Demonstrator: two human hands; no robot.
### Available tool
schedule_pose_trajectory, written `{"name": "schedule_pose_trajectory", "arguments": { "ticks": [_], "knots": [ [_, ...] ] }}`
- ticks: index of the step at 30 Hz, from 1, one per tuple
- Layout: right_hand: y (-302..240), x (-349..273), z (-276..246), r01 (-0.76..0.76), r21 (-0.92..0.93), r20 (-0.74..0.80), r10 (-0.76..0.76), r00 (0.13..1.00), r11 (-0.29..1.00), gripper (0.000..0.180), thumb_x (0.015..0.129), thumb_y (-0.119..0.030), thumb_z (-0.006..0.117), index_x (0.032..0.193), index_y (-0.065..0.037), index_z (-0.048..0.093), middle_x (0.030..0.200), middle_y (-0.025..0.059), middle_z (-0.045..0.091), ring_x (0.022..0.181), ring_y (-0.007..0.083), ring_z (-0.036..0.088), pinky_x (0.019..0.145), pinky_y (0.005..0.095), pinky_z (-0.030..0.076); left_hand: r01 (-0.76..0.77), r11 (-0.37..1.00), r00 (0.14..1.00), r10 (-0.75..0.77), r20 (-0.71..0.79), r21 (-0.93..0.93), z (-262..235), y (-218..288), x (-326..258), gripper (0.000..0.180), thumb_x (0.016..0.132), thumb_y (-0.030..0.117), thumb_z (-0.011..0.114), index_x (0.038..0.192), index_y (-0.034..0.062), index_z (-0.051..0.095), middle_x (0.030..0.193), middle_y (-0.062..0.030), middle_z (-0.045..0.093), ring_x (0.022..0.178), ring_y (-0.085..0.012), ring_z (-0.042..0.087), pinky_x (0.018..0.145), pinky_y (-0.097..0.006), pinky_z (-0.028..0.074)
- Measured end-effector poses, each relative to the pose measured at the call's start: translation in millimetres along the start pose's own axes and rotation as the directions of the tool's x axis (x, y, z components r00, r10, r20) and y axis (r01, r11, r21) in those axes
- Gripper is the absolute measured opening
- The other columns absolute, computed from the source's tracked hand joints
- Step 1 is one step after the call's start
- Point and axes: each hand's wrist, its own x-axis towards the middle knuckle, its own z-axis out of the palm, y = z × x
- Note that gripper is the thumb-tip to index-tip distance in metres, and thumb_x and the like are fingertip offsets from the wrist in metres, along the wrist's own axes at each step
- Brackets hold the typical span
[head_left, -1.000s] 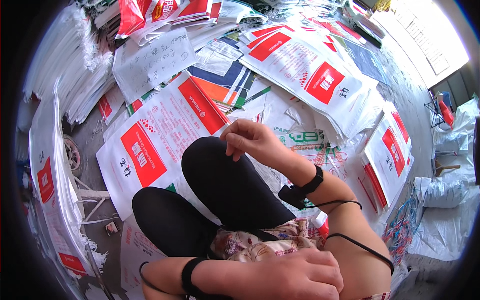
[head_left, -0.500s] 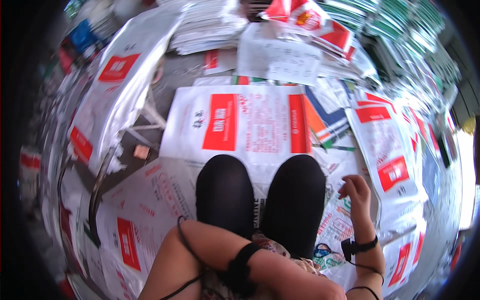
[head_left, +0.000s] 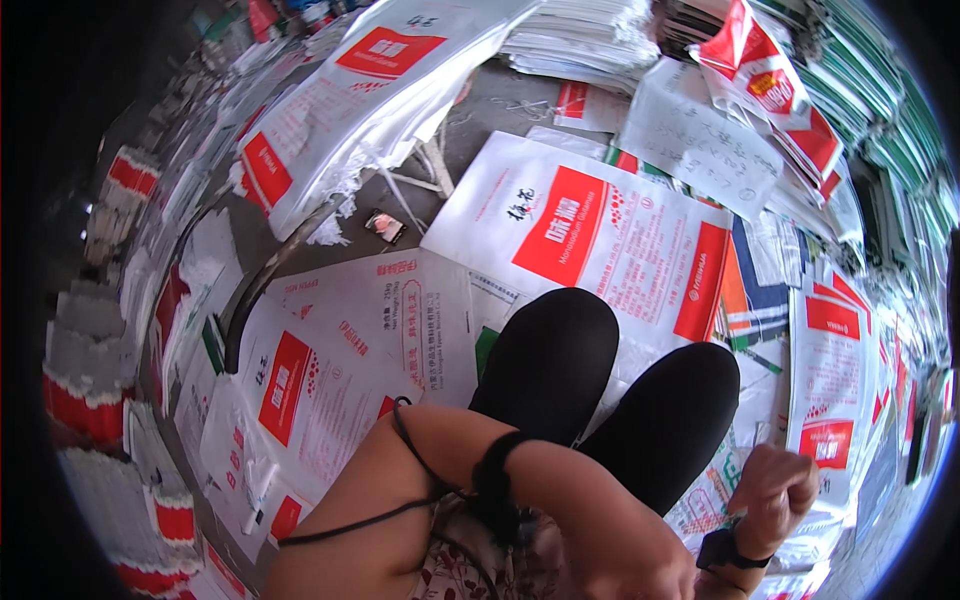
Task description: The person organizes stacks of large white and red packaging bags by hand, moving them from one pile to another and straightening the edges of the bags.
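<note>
Head view: a concrete floor (head_left: 500,110) lies almost buried under white woven sacks printed with red panels, with tall stacks of folded sacks banked along the far edge and down the left side of the room. Two knees in black (head_left: 610,400) rise at the centre of the frame, the person seated among the bags.

The largest flat sack (head_left: 600,240) lies just beyond the knees, its long axis running from the lower right up toward the far left, its red panel facing up. A second flat sack (head_left: 350,370) lies to the left of the knees, partly tucked under them, its long axis running toward the near left corner of the floor. A third sack (head_left: 350,110), bulkier and crumpled, slumps at the far left.

The right hand (head_left: 775,490) hangs beside the right knee, fingers curled into a loose fist with nothing seen in it, a dark band on its wrist. The left hand (head_left: 640,560) crosses low over the lap at the bottom edge, cut off by the frame; whether it grips anything cannot be told. A small dark object (head_left: 385,226) lies on bare concrete between the sacks.
</note>
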Motion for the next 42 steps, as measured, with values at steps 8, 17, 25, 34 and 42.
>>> {"name": "schedule_pose_trajectory", "arguments": {
  "ticks": [8,17,25,34,42],
  "knots": [
    [-2.1,5.0,22.2,0.008,0.066,0.226,-0.023,0.974,0.998,0.025,0.094,-0.028,0.069,0.08,-0.007,0.067,0.068,0.0064,0.071,0.052,0.0138,0.063,0.05,0.0266,0.045,-0.249,0.932,0.959,0.275,0.067,-0.262,-10.7,111.0,-45.4,0.029,0.101,0.022,0.058,0.114,-0.001,0.069,0.113,-0.0183,0.066,0.1,-0.034,0.064,0.083,-0.042,0.052],
    [-5.2,44.5,62.8,0.033,0.184,0.658,-0.148,0.738,0.982,0.024,0.095,-0.025,0.067,0.099,-0.003,0.072,0.082,0.0063,0.075,0.07,0.0185,0.071,0.062,0.031,0.052,-0.099,0.991,0.993,0.105,0.055,-0.092,10.6,107.3,-55.3,0.028,0.1,0.022,0.059,0.115,0.001,0.07,0.111,-0.0162,0.066,0.095,-0.0324,0.063,0.081,-0.043,0.05],
    [-27.6,51.2,103.4,0.201,0.358,0.751,-0.41,0.519,0.912,0.02,0.095,-0.016,0.06,0.106,-0.003,0.069,0.1,0.0121,0.065,0.082,0.0278,0.064,0.068,0.0371,0.05,-0.092,0.992,0.983,0.105,0.148,-0.092,0.0,124.9,-71.2,0.03,0.099,0.028,0.062,0.115,0.0042,0.07,0.108,-0.008,0.066,0.092,-0.0265,0.062,0.085,-0.043,0.046],
    [-30.6,40.9,127.5,0.282,0.449,0.747,-0.529,0.402,0.848,0.027,0.091,-0.02,0.058,0.108,-0.001,0.066,0.11,0.0167,0.063,0.089,0.0312,0.064,0.073,0.0397,0.052,-0.071,0.982,0.997,0.063,0.055,0.173,25.1,120.1,-92.0,0.02,0.096,0.026,0.061,0.099,0.0061,0.063,0.096,-0.0087,0.062,0.084,-0.0257,0.058,0.086,-0.043,0.044],
    [-26.1,38.5,145.8,0.26,0.49,0.673,-0.551,0.494,0.832,0.031,0.087,-0.021,0.064,0.11,-0.001,0.064,0.107,0.0183,0.062,0.089,0.0343,0.063,0.075,0.0411,0.053,-0.043,0.956,0.958,0.121,-0.259,0.289,31.5,124.3,-108.2,0.015,0.094,0.019,0.063,0.087,0.0062,0.065,0.088,-0.0067,0.064,0.077,-0.0241,0.062,0.082,-0.039,0.047]
  ]
}}
